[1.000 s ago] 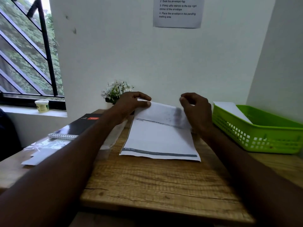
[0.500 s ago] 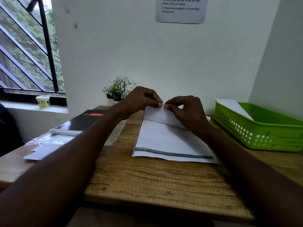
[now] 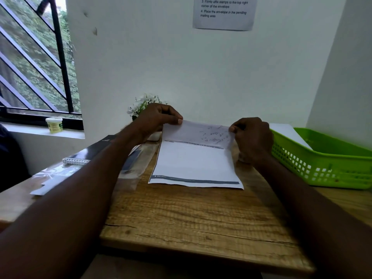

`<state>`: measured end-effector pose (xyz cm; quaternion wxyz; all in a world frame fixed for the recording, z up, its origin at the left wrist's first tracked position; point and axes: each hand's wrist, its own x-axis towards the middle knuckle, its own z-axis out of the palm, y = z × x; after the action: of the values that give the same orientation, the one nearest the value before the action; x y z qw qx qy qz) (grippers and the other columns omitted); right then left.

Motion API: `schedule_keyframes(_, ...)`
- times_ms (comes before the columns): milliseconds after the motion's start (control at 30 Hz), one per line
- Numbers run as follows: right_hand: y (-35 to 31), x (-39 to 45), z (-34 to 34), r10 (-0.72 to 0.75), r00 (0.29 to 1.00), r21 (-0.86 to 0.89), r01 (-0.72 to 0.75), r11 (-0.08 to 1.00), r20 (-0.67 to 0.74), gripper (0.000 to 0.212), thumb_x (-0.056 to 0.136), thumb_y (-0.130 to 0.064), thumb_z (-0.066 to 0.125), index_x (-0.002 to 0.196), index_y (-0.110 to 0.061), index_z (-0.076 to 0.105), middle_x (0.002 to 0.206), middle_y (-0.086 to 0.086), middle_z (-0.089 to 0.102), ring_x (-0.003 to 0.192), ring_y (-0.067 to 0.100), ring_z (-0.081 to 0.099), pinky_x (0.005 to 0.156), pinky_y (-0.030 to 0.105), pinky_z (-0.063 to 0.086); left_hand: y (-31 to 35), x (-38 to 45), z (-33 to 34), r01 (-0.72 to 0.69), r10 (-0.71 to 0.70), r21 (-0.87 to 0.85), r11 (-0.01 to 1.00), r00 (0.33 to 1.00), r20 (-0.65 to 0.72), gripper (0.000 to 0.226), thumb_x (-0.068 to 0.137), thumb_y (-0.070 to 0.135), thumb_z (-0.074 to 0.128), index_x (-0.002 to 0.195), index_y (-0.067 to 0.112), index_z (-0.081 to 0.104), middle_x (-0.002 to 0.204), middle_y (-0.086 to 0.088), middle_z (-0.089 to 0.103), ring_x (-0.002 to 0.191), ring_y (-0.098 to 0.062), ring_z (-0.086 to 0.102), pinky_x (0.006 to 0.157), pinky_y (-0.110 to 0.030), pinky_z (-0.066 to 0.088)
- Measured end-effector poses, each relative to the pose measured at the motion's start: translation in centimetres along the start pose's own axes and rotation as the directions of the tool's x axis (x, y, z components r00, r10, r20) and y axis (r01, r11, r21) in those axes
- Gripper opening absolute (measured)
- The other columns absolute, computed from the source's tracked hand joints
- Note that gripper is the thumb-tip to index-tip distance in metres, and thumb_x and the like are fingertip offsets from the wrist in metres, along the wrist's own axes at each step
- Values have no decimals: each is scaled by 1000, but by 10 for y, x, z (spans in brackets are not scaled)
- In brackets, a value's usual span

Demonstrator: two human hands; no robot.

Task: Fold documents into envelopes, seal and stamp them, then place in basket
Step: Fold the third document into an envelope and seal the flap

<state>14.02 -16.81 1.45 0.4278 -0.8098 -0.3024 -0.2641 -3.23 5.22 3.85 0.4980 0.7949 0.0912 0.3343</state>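
Early yet: document (image 3: 195, 162) mid-fold at table's (image 3: 191, 216) far edge, corners pinched by left hand (image 3: 159, 117) and right hand (image 3: 252, 135); enveloping, sealing, stamping, basket (image 3: 330, 168) all remaining.

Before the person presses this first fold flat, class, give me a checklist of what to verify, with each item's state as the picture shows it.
1. Both far corners held: the left hand pinches one, the right hand the other. Ok.
2. Folded flap of the document lies level across the sheet. Ok, roughly.
3. Near edge of the document rests flat on the table. Ok.
4. Side edges of flap and sheet line up. Cannot tell; the hands cover the corners.
5. Green basket stands within reach at the right. Ok.
6. An envelope is ready. Cannot tell; the papers at the left are blurred.
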Motion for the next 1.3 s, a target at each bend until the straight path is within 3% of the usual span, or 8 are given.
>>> schedule_keyframes(167,6,4,0,78,990,20,-76,997,-120,16,93,-16,58,96,-21,74,103,6,74,100,33,67,89,45,52,-3,1,6,-3,3,26,1000,1000,7,9,84,0,75,86,9,76,81,4,76,79,-7,68,69,-23,50)
schedule_keyframes(333,-13,-5,10,-358,934,133,354,926,8,33,94,-56,58,103,-29,75,110,-9,72,103,15,66,91,42,49,3,-2,23,-84,80,73,994,995,54,6,85,-2,75,88,4,75,87,-3,76,80,-6,68,70,-17,52)
schedule_keyframes(433,-18,-11,15,-464,880,178,442,879,104,20,88,-46,71,96,-29,78,100,-12,75,95,13,68,87,41,52,7,-2,27,-132,127,71,989,989,69,6,86,0,75,90,4,74,94,-10,76,85,-10,68,74,-21,53)
schedule_keyframes(533,-15,-8,14,-412,905,259,374,890,109,8,85,-28,77,91,-24,81,89,-9,78,86,13,72,85,43,55,8,0,26,-111,108,34,993,991,76,5,87,7,79,89,10,76,97,-14,76,87,-17,66,76,-30,52)
schedule_keyframes(833,-15,-6,10,-291,949,294,246,924,122,10,89,-28,74,92,-26,83,87,-13,78,86,7,70,85,38,56,1,7,17,-39,41,-382,923,999,-3,9,101,13,61,92,11,64,104,-13,77,89,-26,71,75,-34,58)
schedule_keyframes(933,-16,-6,6,-284,952,318,235,918,115,9,88,-27,74,91,-25,83,86,-12,78,84,6,70,82,36,56,1,4,20,-15,43,-303,953,995,87,12,97,23,69,107,16,67,113,-7,75,98,-18,70,77,-31,56)
schedule_keyframes(1067,-19,-7,6,-293,947,330,237,914,129,9,86,-33,78,90,-27,83,83,-14,78,81,3,71,78,33,57,-3,0,29,-31,48,-144,989,992,120,11,90,8,75,101,11,73,88,-2,73,82,-12,70,67,-25,56)
schedule_keyframes(1300,-14,3,1,24,1000,476,-18,879,-8,10,86,-31,79,92,-24,83,86,-10,77,85,4,71,76,22,52,-8,8,12,-74,37,-392,917,994,-100,7,90,1,69,94,6,70,83,-4,76,74,-16,71,67,-27,59)
